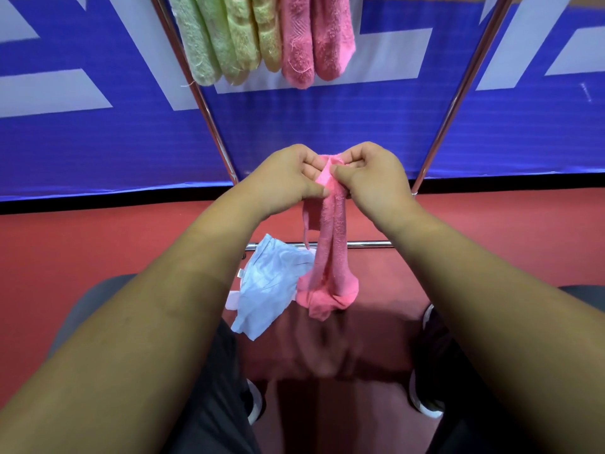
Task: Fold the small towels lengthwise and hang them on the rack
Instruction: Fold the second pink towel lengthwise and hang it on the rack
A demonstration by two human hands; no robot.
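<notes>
Centre frame: left hand [291, 178] & right hand [373, 176] pinch the top edge of a pink towel [330, 253], fingers closed on it, so it hangs long for the lengthwise fold. Arms stretched fwd, knuckles up. Rack [209, 122] behind; pale blue towel [268, 286] waits lower centre.

red floor [98, 244] below a blue banner [98, 149] with pale grey shapes

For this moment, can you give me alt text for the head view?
Both hands, left hand and right hand, pinch the top of a pink towel hanging lengthwise. Green towels and pink towels hang on the rack above; a pale blue cloth lies on the floor.
</notes>
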